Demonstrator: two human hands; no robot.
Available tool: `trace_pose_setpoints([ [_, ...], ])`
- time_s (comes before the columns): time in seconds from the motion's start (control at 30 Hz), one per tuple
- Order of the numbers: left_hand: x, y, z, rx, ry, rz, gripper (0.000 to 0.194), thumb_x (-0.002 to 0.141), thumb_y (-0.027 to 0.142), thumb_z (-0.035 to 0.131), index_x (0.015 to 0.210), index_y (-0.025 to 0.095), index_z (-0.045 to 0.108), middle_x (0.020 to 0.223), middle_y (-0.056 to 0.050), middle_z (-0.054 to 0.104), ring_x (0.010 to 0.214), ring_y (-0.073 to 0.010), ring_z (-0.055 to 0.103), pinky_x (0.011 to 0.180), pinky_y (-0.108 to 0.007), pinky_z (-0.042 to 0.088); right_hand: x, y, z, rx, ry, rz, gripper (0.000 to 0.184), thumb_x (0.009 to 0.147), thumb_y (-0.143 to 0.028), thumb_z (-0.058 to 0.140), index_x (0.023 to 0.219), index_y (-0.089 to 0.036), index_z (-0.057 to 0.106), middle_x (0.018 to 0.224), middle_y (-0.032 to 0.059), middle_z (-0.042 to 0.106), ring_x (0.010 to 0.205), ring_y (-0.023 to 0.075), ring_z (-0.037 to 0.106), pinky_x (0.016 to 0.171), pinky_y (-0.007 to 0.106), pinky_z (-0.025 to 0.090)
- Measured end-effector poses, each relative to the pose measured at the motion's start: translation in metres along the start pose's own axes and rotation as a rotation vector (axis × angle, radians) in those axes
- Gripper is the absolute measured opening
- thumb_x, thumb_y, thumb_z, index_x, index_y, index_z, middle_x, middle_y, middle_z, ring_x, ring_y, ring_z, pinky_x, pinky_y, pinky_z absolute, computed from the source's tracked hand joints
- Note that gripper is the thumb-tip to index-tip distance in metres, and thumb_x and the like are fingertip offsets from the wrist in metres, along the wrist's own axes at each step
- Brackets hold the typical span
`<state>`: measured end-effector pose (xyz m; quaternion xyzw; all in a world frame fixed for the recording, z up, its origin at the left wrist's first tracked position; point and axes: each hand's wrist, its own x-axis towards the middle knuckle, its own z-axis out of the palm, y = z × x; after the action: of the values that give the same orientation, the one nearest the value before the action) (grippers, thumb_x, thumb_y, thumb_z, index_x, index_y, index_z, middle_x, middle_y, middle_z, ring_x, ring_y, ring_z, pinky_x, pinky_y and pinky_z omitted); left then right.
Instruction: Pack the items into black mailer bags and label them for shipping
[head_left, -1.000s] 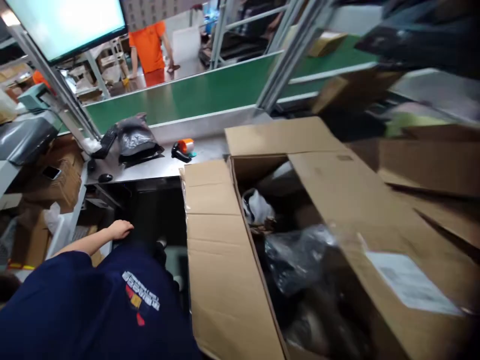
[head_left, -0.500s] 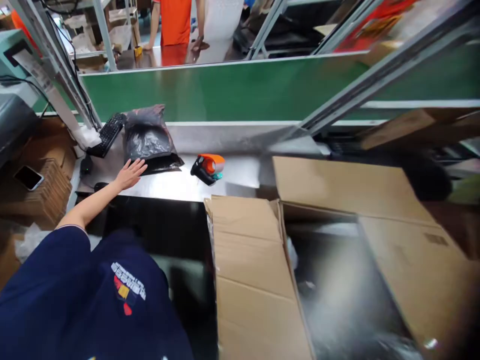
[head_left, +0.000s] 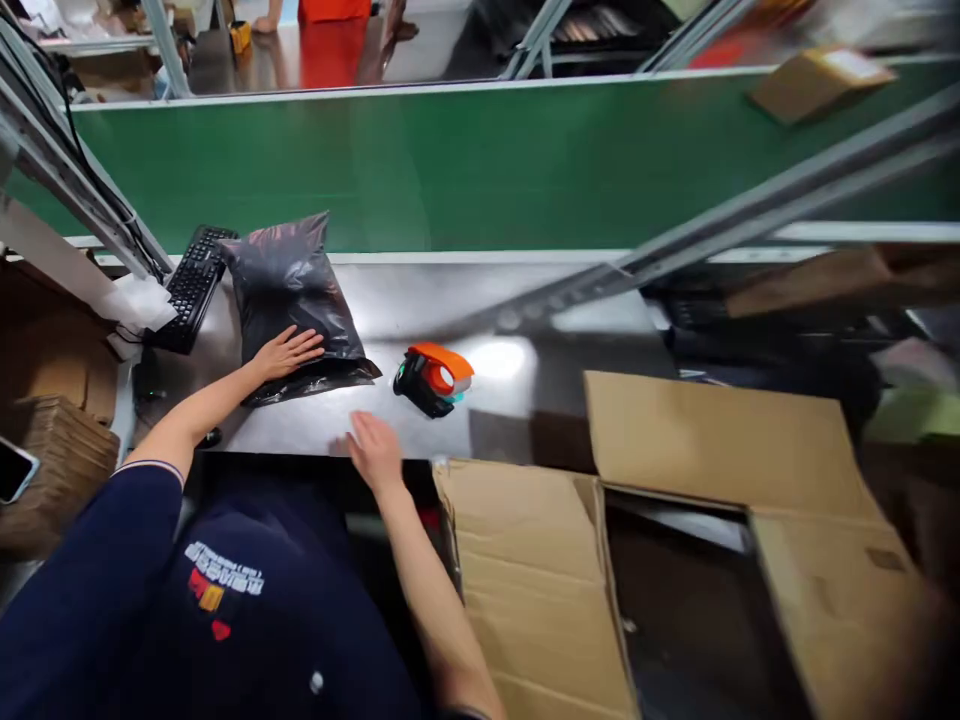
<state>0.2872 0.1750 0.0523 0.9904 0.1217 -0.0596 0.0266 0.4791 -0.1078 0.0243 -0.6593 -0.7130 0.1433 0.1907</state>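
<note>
My left hand (head_left: 289, 354) lies flat, fingers stretched out, on the lower part of a dark plastic mailer bag (head_left: 289, 290). The bag rests on the metal table (head_left: 442, 290), with its flap edge towards me. Over the table's front edge hovers my right hand (head_left: 373, 447), somewhat blurred, fingers extended and nothing visible in it. Beyond it and a little to the right lies an orange and black tape dispenser (head_left: 433, 380), apart from both hands. A black keyboard (head_left: 196, 280) sits at the bag's left.
An open cardboard box (head_left: 525, 560) with spread flaps stands at the right front, dark inside. A green conveyor belt (head_left: 450, 170) runs behind the table, carrying a small carton (head_left: 817, 85). A slanted metal post (head_left: 750, 210) crosses at right. Flattened cartons (head_left: 56, 470) and a phone (head_left: 15, 470) are at left.
My right hand has come into view, reaching towards the table near the bag. My left hand has moved from the bag's corner onto its surface. The view has shifted.
</note>
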Motion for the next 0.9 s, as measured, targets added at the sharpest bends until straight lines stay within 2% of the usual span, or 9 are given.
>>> trace_pose_setpoints([
  [0.13,-0.005,0.007,0.020,0.006,-0.015,-0.029,0.071,0.102,0.013,0.035,0.170,0.030,0.022,0.176,-0.003,0.032,0.167,-0.0187,0.020,0.138,-0.053,0.024,0.086,0.021,0.046,-0.053,-0.171,-0.193,0.048,0.106,-0.018,0.041,0.150,-0.017,0.059,0.159,0.0141,0.058,0.145,0.0303,0.052,0.120,0.050,0.044],
  [0.23,-0.005,0.009,0.024,-0.019,-0.067,-0.059,0.073,0.102,0.010,0.028,0.170,0.031,0.017,0.177,0.000,0.031,0.166,-0.0157,0.020,0.138,-0.051,0.024,0.122,0.038,0.065,-0.066,-0.236,-0.358,0.047,0.106,-0.015,0.040,0.146,-0.013,0.063,0.153,0.0160,0.063,0.139,0.0290,0.055,0.116,0.047,0.043],
  [0.33,-0.002,0.010,0.022,-0.070,-0.131,-0.077,0.076,0.099,0.005,0.024,0.170,0.031,0.017,0.178,0.000,0.029,0.166,-0.0155,0.018,0.138,-0.053,0.023,0.128,0.055,0.068,-0.050,-0.230,-0.434,0.045,0.106,-0.016,0.038,0.139,-0.013,0.069,0.144,0.0155,0.070,0.131,0.0278,0.059,0.111,0.044,0.044],
  [0.43,0.001,0.009,0.019,-0.122,-0.172,-0.095,0.079,0.097,0.003,0.022,0.170,0.031,0.017,0.178,0.000,0.028,0.166,-0.0150,0.017,0.139,-0.054,0.022,0.124,0.064,0.065,-0.008,-0.234,-0.434,0.043,0.106,-0.019,0.041,0.135,-0.016,0.072,0.138,0.0153,0.073,0.126,0.0286,0.060,0.107,0.045,0.046],
  [0.6,0.003,0.007,0.020,-0.157,-0.197,-0.102,0.079,0.096,0.003,0.023,0.170,0.030,0.017,0.178,-0.002,0.027,0.166,-0.0155,0.015,0.139,-0.055,0.019,0.128,0.065,0.060,0.019,-0.210,-0.405,0.048,0.107,-0.032,0.046,0.149,-0.013,0.061,0.149,0.0195,0.065,0.135,0.0319,0.056,0.109,0.046,0.044],
  [0.7,0.002,0.007,0.024,-0.144,-0.182,-0.107,0.082,0.095,0.003,0.024,0.171,0.031,0.017,0.179,0.000,0.027,0.166,-0.0135,0.015,0.139,-0.052,0.019,0.123,0.071,0.055,0.071,-0.211,-0.409,0.047,0.106,-0.036,0.048,0.145,-0.014,0.064,0.145,0.0188,0.068,0.133,0.0318,0.059,0.109,0.046,0.045],
  [0.77,0.002,0.008,0.027,-0.130,-0.172,-0.118,0.084,0.093,0.002,0.027,0.171,0.032,0.017,0.179,0.002,0.027,0.166,-0.0125,0.016,0.139,-0.049,0.020,0.110,0.080,0.050,0.112,-0.184,-0.337,0.041,0.105,-0.037,0.049,0.135,-0.017,0.070,0.134,0.0180,0.072,0.127,0.0316,0.062,0.108,0.047,0.047],
  [0.8,0.002,0.009,0.029,-0.126,-0.172,-0.126,0.085,0.092,0.002,0.027,0.170,0.032,0.018,0.178,0.002,0.027,0.165,-0.0122,0.017,0.139,-0.049,0.021,0.101,0.085,0.048,0.128,-0.136,-0.247,0.039,0.105,-0.037,0.048,0.129,-0.018,0.071,0.129,0.0180,0.073,0.123,0.0317,0.064,0.107,0.048,0.049],
  [0.9,0.001,0.010,0.037,-0.138,-0.181,-0.144,0.087,0.089,0.000,0.027,0.170,0.032,0.022,0.177,0.003,0.032,0.164,-0.0119,0.021,0.138,-0.047,0.025,0.080,0.102,0.038,0.151,0.138,0.178,0.042,0.103,-0.040,0.045,0.132,-0.015,0.064,0.125,0.0218,0.069,0.121,0.0345,0.063,0.108,0.054,0.050],
])
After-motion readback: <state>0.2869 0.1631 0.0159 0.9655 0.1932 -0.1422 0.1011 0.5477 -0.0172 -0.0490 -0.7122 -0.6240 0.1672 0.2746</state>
